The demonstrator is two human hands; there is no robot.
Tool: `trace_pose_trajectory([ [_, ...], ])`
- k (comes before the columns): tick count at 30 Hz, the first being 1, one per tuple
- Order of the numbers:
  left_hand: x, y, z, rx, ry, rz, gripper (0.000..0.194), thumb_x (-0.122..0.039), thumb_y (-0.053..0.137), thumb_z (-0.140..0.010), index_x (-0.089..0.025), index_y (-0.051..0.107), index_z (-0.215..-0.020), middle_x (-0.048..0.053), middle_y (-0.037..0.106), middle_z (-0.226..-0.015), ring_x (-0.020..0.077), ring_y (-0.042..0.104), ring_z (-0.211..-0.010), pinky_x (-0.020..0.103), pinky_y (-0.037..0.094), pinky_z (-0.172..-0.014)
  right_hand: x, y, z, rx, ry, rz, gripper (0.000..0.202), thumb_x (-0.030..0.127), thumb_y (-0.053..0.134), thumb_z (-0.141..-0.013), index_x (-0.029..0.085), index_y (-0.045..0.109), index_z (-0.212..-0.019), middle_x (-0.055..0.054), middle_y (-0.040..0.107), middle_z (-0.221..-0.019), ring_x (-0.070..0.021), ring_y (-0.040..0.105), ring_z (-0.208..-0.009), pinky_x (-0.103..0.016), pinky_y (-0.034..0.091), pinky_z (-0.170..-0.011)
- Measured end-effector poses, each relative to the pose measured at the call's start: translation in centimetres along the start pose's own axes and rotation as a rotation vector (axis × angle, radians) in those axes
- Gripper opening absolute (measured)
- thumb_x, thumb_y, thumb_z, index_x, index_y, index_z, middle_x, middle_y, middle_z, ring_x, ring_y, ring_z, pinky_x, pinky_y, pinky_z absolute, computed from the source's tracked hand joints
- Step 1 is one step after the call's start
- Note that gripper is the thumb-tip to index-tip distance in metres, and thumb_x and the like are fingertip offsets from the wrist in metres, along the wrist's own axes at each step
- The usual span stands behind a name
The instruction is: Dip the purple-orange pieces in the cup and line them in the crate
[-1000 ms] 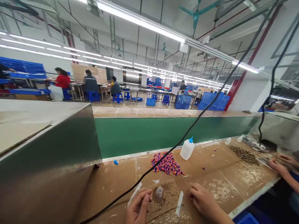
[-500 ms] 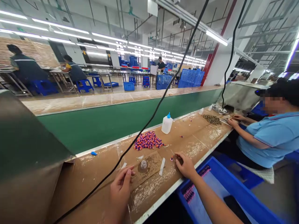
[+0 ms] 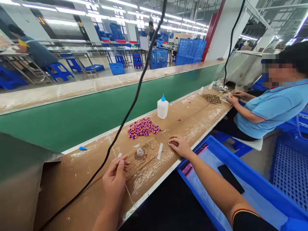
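Observation:
My left hand (image 3: 116, 173) hovers by the left edge of a cardboard piece (image 3: 149, 152), fingers curled together; whatever they pinch is too small to make out. On the cardboard stands a small clear round container (image 3: 140, 153). My right hand (image 3: 180, 146) rests on the brown bench right of a white strip (image 3: 160, 151), its fingertips closed around a tiny piece, mostly hidden. Behind the cardboard lies a pile of small orange and purple pieces (image 3: 143, 127). A white bottle with a blue tip (image 3: 163, 108) stands behind that pile, to its right.
A blue tray (image 3: 262, 192) holding a dark phone (image 3: 231, 178) and rows of pink-and-dark pieces sits below the bench edge. A black cable (image 3: 125, 118) hangs across the view. At right, a person in blue (image 3: 276, 102) works near a pile of brass-coloured pieces (image 3: 211, 98).
The view has shifted down and right. My right hand has closed over the small piece that lay beside its fingertips. My left hand stays beside the cardboard.

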State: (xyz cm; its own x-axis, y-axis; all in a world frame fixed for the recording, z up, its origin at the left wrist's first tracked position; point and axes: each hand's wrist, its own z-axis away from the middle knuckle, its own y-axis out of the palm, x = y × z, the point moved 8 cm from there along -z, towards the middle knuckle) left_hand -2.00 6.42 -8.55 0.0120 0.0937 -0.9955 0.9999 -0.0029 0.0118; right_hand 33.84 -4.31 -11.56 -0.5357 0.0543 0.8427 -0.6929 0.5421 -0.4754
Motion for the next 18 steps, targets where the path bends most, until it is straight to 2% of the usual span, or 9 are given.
trace_pose_trajectory([
  [3, 0.0, -0.1, 0.0, -0.013, 0.004, 0.010, 0.039, -0.054, 0.084, -0.073, -0.017, 0.084, -0.085, 0.009, 0.077, -0.092, 0.0146, 0.066, -0.071, 0.023, 0.053, -0.060, -3.1, -3.8, 2.1, -0.127, 0.144, -0.044, 0.037, 0.059, 0.074, -0.087, 0.024, 0.080, -0.097, -0.010, 0.084, -0.107, -0.0261, 0.079, -0.099, -0.041, 0.064, -0.091],
  [6, -0.3, 0.1, 0.2, -0.026, 0.011, 0.039, 0.034, -0.050, 0.084, -0.074, -0.017, 0.082, -0.083, 0.009, 0.076, -0.092, 0.0157, 0.067, -0.072, 0.023, 0.052, -0.057, -7.4, -9.1, 6.8, -0.311, 0.338, -0.010, 0.060, 0.077, 0.059, -0.090, 0.021, 0.075, -0.107, -0.014, 0.084, -0.107, -0.0264, 0.079, -0.092, -0.039, 0.064, -0.078],
  [8, -0.4, 0.4, 0.3, -0.031, 0.017, 0.046, 0.032, -0.047, 0.084, -0.074, -0.016, 0.082, -0.082, 0.008, 0.076, -0.092, 0.0157, 0.067, -0.072, 0.023, 0.051, -0.057, -10.1, -11.1, 10.2, -0.362, 0.464, 0.059, 0.067, 0.079, 0.047, -0.092, 0.019, 0.073, -0.108, -0.017, 0.083, -0.103, -0.0273, 0.079, -0.086, -0.040, 0.063, -0.074],
  [10, -0.5, 0.5, 0.3, -0.035, 0.017, 0.039, 0.031, -0.046, 0.085, -0.075, -0.016, 0.081, -0.082, 0.008, 0.076, -0.094, 0.0154, 0.067, -0.072, 0.023, 0.051, -0.056, -12.4, -11.3, 12.9, -0.309, 0.571, 0.135, 0.061, 0.074, 0.050, -0.092, 0.019, 0.074, -0.101, -0.015, 0.083, -0.091, -0.0276, 0.078, -0.078, -0.041, 0.062, -0.072],
  [14, -0.7, 0.8, 0.3, -0.042, 0.039, 0.016, 0.031, -0.047, 0.085, -0.074, -0.016, 0.078, -0.079, 0.008, 0.075, -0.094, 0.0147, 0.066, -0.071, 0.023, 0.050, -0.055, -15.5, -8.2, 15.4, -0.027, 0.706, 0.261, 0.030, 0.048, 0.066, -0.090, 0.021, 0.075, -0.078, -0.007, 0.078, -0.071, -0.0242, 0.075, -0.067, -0.036, 0.059, -0.071],
  [16, -0.8, 0.8, 0.3, -0.047, 0.042, 0.000, 0.032, -0.046, 0.085, -0.074, -0.016, 0.078, -0.081, 0.008, 0.075, -0.093, 0.0148, 0.066, -0.070, 0.023, 0.050, -0.055, -16.5, -6.8, 15.6, 0.107, 0.740, 0.329, 0.023, 0.036, 0.068, -0.093, 0.021, 0.076, -0.076, -0.006, 0.078, -0.072, -0.0221, 0.075, -0.069, -0.033, 0.057, -0.073],
  [18, -0.8, 0.9, 0.3, -0.053, 0.036, -0.016, 0.032, -0.047, 0.085, -0.073, -0.016, 0.079, -0.083, 0.008, 0.075, -0.094, 0.0151, 0.066, -0.070, 0.024, 0.050, -0.055, -17.3, -6.0, 15.5, 0.218, 0.755, 0.405, 0.018, 0.030, 0.069, -0.096, 0.020, 0.078, -0.083, -0.007, 0.080, -0.079, -0.0202, 0.075, -0.075, -0.032, 0.057, -0.078],
])
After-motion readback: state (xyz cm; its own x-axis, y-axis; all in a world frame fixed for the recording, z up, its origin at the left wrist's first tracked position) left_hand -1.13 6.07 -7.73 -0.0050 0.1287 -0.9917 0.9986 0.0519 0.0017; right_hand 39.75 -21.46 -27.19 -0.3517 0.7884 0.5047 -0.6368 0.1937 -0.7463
